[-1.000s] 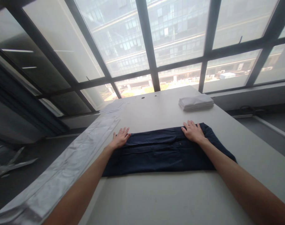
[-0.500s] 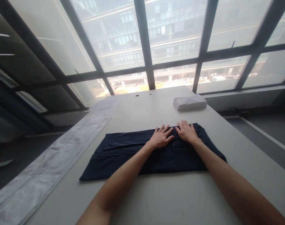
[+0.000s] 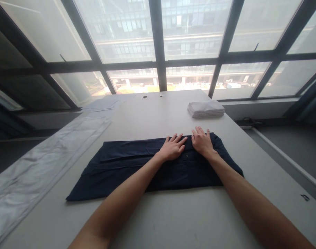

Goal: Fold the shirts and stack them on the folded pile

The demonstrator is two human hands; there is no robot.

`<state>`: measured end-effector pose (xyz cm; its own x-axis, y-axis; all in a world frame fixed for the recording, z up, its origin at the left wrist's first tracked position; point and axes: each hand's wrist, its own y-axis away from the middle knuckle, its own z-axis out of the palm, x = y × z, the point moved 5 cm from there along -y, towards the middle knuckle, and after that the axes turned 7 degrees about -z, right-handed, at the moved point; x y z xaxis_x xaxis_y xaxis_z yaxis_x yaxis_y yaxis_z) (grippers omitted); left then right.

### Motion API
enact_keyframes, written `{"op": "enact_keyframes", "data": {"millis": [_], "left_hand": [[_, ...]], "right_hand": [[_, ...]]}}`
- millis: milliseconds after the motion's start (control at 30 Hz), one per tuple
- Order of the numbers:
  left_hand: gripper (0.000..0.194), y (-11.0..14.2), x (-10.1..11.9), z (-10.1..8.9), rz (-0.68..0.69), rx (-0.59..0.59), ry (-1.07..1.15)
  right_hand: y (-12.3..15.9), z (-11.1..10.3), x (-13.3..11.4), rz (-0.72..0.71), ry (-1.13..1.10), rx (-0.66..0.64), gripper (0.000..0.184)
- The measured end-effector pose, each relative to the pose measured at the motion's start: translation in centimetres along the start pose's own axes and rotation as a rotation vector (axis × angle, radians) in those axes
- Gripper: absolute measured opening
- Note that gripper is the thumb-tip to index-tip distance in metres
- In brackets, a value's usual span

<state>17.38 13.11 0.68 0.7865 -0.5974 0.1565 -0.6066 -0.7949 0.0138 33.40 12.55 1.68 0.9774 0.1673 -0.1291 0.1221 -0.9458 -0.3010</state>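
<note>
A dark navy folded garment [image 3: 116,166], with a small button near its middle, lies flat on the white table [image 3: 152,121]. My left hand [image 3: 172,147] rests palm down on its upper part, fingers spread. Just to the right, my right hand [image 3: 201,140] lies on the same cloth near its far edge. Its fingers are stretched out, the tips reaching slightly past that edge. Neither hand grasps the fabric. Part of the garment is hidden under my hands and forearms.
Beyond my right hand sits a stack of folded white cloth [image 3: 206,109]. A long white wrinkled cloth [image 3: 51,159] runs along the table's left side. A small black object [image 3: 305,197] lies near the right edge. Large windows [image 3: 126,31] stand behind the table.
The camera view has turned slightly, so the table and garment appear a little lower left. My hands stay on the garment, with the right hand's fingers slightly closer together.
</note>
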Motion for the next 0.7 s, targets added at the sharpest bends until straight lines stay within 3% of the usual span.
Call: {"op": "enact_keyframes", "data": {"millis": [67,167,267,467,567,700], "left_hand": [[0.056,0.0,0.0,0.0,0.001,-0.001,-0.001],[0.056,0.0,0.1,-0.1,0.004,-0.002,0.001],[0.055,0.0,0.1,0.0,0.000,0.003,-0.002],[0.055,-0.1,-0.1,0.2,-0.015,0.009,-0.001],[0.056,-0.1,-0.2,0.2,-0.014,0.002,-0.005],[0.056,0.0,-0.2,0.0,-0.008,0.009,0.003]], "right_hand": [[0.1,-0.3,-1.2,-0.084,-0.037,0.034,0.051],[0.3,0.5,-2.5,-0.181,-0.120,-0.079,0.055],[0.4,1.7,-2.7,-0.172,-0.153,-0.195,0.061],[0.2,2.8,-1.2,-0.102,-0.174,-0.242,0.066],[-0.3,2.8,0.0,-0.002,-0.279,-0.203,0.068],[-1.1,2.0,1.8,0.151,-0.576,-0.027,0.066]]}}
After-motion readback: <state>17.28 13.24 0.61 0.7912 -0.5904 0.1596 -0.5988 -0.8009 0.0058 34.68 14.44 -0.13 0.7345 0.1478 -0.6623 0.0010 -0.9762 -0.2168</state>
